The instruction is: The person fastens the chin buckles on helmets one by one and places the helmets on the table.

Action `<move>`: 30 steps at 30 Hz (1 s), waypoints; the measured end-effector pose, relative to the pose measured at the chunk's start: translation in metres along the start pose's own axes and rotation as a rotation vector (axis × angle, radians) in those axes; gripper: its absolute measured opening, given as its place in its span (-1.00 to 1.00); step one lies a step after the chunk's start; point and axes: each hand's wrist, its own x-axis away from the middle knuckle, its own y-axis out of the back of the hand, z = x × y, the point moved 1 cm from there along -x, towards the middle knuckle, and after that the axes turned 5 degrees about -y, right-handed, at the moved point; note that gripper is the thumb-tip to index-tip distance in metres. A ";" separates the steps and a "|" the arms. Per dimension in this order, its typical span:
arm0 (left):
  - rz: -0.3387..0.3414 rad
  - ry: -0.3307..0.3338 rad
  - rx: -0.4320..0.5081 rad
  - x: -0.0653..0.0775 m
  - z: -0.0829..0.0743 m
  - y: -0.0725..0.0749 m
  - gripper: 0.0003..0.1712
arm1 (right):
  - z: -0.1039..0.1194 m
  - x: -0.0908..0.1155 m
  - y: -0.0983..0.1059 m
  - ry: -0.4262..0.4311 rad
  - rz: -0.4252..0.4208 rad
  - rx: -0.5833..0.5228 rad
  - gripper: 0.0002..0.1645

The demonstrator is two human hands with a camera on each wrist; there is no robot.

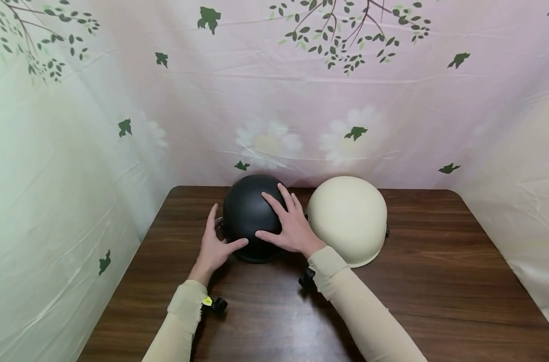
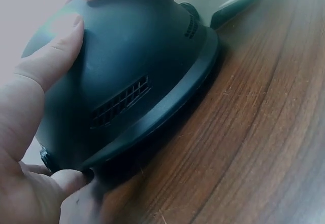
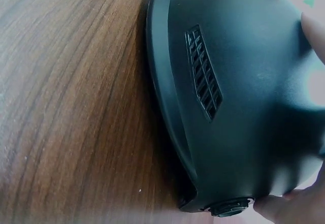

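Note:
A black helmet (image 1: 247, 206) with a smooth dome sits dome-up toward the back of the table. Its short brim, slotted vent (image 2: 122, 101) and round side knob (image 3: 231, 206) show in the wrist views. My left hand (image 1: 213, 251) grips its left side, thumb across the front of the dome, other fingers around the lower edge by the side knob. Over the right side of the dome, my right hand (image 1: 294, 229) rests with its fingers spread and its thumb pointing left across the front. The inside of the helmet is hidden.
Just right of the black helmet stands a cream helmet (image 1: 347, 216), dome up, close to my right wrist. Both are on a dark wood table (image 1: 437, 281). A patterned cloth (image 1: 283, 95) hangs along the back and both sides.

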 end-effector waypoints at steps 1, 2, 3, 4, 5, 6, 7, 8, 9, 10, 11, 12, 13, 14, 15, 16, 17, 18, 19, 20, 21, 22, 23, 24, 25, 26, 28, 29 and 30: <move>0.000 0.001 -0.006 0.000 0.000 0.000 0.42 | 0.000 0.000 0.000 0.002 0.000 -0.004 0.15; 0.001 0.003 -0.012 0.000 -0.001 0.000 0.42 | 0.000 0.000 -0.001 0.003 -0.001 -0.008 0.15; -0.001 0.006 -0.017 0.000 -0.002 0.001 0.43 | 0.000 0.000 -0.001 0.004 0.000 -0.014 0.16; -0.005 0.007 -0.024 0.000 -0.003 0.001 0.43 | 0.000 -0.001 -0.001 0.003 0.000 -0.020 0.16; -0.010 0.005 -0.036 0.000 -0.004 0.002 0.43 | 0.000 -0.001 -0.001 0.001 0.001 -0.026 0.16; -0.015 0.001 -0.047 0.000 -0.005 0.002 0.43 | 0.000 -0.001 0.000 -0.003 0.001 -0.030 0.16; -0.018 -0.005 -0.059 -0.001 -0.007 0.003 0.43 | 0.000 0.000 0.000 -0.005 -0.001 -0.035 0.16; -0.022 -0.011 -0.072 -0.001 -0.008 0.004 0.42 | 0.000 0.000 0.000 -0.007 -0.004 -0.039 0.16; -0.025 -0.018 -0.083 -0.002 -0.010 0.004 0.41 | 0.000 0.000 0.001 -0.008 -0.007 -0.045 0.16; -0.024 -0.025 -0.091 -0.002 -0.011 0.005 0.41 | 0.000 0.000 0.001 -0.009 -0.009 -0.049 0.16; -0.022 -0.030 -0.099 -0.002 -0.013 0.005 0.40 | 0.000 0.000 0.001 -0.008 -0.012 -0.054 0.16; -0.020 -0.033 -0.102 -0.003 -0.014 0.005 0.40 | 0.000 0.001 0.002 -0.006 -0.013 -0.063 0.16; -0.021 -0.033 -0.107 -0.002 -0.016 0.006 0.40 | -0.001 0.001 0.002 -0.003 -0.014 -0.069 0.16; -0.026 -0.033 -0.112 -0.002 -0.017 0.007 0.40 | -0.001 0.001 0.002 -0.001 -0.017 -0.078 0.17; -0.031 -0.034 -0.114 -0.002 -0.019 0.007 0.40 | -0.001 0.002 0.002 0.000 -0.019 -0.088 0.17; -0.037 -0.035 -0.116 -0.002 -0.020 0.007 0.41 | -0.001 0.003 0.002 0.000 -0.022 -0.098 0.17; -0.042 -0.038 -0.117 -0.001 -0.021 0.007 0.40 | -0.002 0.003 0.003 -0.001 -0.027 -0.109 0.17; -0.047 -0.041 -0.122 -0.001 -0.023 0.007 0.40 | -0.002 0.004 0.003 -0.002 -0.032 -0.118 0.17; -0.050 -0.044 -0.126 -0.001 -0.024 0.007 0.39 | -0.003 0.004 0.004 -0.004 -0.038 -0.123 0.17; -0.052 -0.050 -0.130 0.000 -0.025 0.007 0.39 | -0.003 0.005 0.004 -0.005 -0.043 -0.132 0.18; -0.053 -0.055 -0.133 0.000 -0.027 0.007 0.39 | -0.003 0.005 0.005 -0.008 -0.044 -0.139 0.18; -0.056 -0.060 -0.138 0.000 -0.028 0.007 0.38 | -0.003 0.005 0.005 -0.009 -0.046 -0.143 0.18; -0.061 -0.065 -0.140 0.000 -0.030 0.007 0.38 | -0.004 0.005 0.004 -0.011 -0.044 -0.147 0.18; -0.068 -0.071 -0.144 0.000 -0.031 0.008 0.38 | -0.004 0.005 0.004 -0.013 -0.042 -0.150 0.18; -0.075 -0.079 -0.144 0.000 -0.033 0.008 0.38 | -0.004 0.004 0.004 -0.018 -0.042 -0.154 0.18; -0.081 -0.089 -0.145 -0.001 -0.035 0.009 0.38 | -0.003 0.004 0.004 -0.023 -0.042 -0.161 0.18; -0.095 -0.107 -0.147 -0.002 -0.039 0.010 0.38 | -0.002 0.004 0.004 -0.039 -0.041 -0.177 0.19; -0.101 -0.117 -0.151 -0.003 -0.040 0.011 0.39 | -0.002 0.004 0.004 -0.047 -0.040 -0.185 0.19; -0.106 -0.127 -0.157 -0.003 -0.042 0.012 0.39 | -0.001 0.004 0.004 -0.055 -0.040 -0.195 0.19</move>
